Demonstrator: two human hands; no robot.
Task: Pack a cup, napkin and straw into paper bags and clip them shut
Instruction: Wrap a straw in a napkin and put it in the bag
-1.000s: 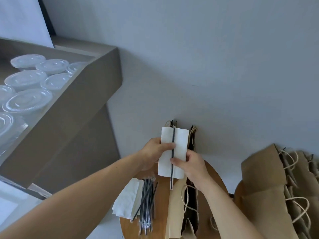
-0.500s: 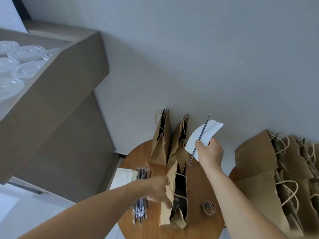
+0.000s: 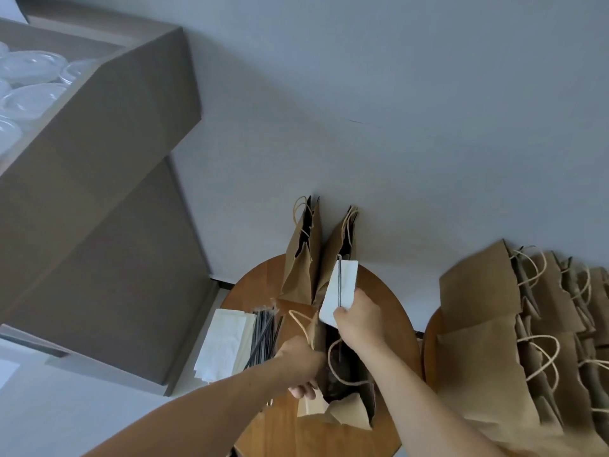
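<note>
- I see the right hand [image 3: 359, 321] pinching the napkin [image 3: 346, 285] and straw [image 3: 339, 282] together, upright, over the open bag [image 3: 349, 413].
- Left hand [image 3: 301, 361] grips that bag's left rim, fingers curled.
- Two standing bags [image 3: 301, 262] crowd just behind; spare napkins [image 3: 224, 344] and straw bundle [image 3: 263, 334] lie left.
- Round table [image 3: 392, 311] shows bare wood rightward; bag row [image 3: 487, 341] lies beyond its edge.

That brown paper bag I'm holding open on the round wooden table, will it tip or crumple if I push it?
Probably light and apt to tip: the open brown paper bag looks tall and narrow, and the left hand grips its rim. Its walls look thin and creased, so it would likely buckle rather than slide.
</note>
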